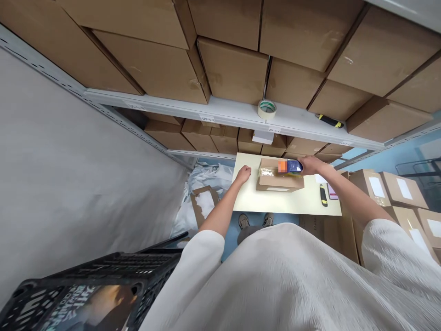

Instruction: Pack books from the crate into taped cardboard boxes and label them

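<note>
A cardboard box [280, 184] sits on the pale yellow table, with shiny clear tape [268, 172] across its top. My right hand [309, 165] grips a blue tape dispenser [293, 166] with an orange end, held at the top of the box. Left of the box, apart from it, my left hand [244, 174] is closed in a fist over the table; I see nothing in it. A yellow-and-black utility knife [323, 195] lies right of the box, beside a phone-like flat object [332, 191].
Shelves ahead hold cardboard boxes [234, 69]. A tape roll [267, 109] and another utility knife [330, 121] lie on the shelf edge [227, 110]. Labelled cartons [375, 186] are stacked at right. A black crate [151, 271] stands at lower left, near a grey wall [86, 184].
</note>
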`<state>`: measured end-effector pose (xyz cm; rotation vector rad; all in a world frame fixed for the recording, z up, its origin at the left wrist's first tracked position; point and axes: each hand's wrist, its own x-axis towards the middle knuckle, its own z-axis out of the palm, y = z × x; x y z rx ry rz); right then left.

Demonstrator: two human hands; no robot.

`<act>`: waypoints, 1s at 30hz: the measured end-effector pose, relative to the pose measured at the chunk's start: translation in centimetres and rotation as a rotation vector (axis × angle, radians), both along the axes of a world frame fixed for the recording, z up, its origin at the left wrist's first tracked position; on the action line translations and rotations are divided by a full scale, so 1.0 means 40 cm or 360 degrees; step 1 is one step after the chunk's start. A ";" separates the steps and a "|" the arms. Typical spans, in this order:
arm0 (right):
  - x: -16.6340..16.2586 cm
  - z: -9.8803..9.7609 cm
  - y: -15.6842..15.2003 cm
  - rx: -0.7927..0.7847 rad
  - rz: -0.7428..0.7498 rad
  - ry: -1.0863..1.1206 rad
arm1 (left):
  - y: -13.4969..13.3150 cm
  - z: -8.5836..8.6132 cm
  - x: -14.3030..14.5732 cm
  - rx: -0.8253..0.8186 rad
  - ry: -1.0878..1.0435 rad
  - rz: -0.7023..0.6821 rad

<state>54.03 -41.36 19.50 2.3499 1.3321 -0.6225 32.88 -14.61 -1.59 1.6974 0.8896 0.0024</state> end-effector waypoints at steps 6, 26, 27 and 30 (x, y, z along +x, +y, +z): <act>-0.011 0.007 0.008 -0.0051 -0.0012 -0.0022 | -0.046 -0.045 0.029 -0.0081 0.0046 -0.0060; -0.010 -0.022 -0.007 0.0072 -0.0085 0.0069 | -0.093 0.037 0.004 0.0082 -0.0466 -0.0042; -0.010 -0.024 -0.010 0.0082 -0.0089 0.0082 | -0.108 0.041 0.009 0.0072 -0.0507 -0.0048; -0.007 -0.029 -0.015 0.0106 -0.0084 0.0110 | -0.156 0.045 0.020 0.0003 -0.0482 -0.0169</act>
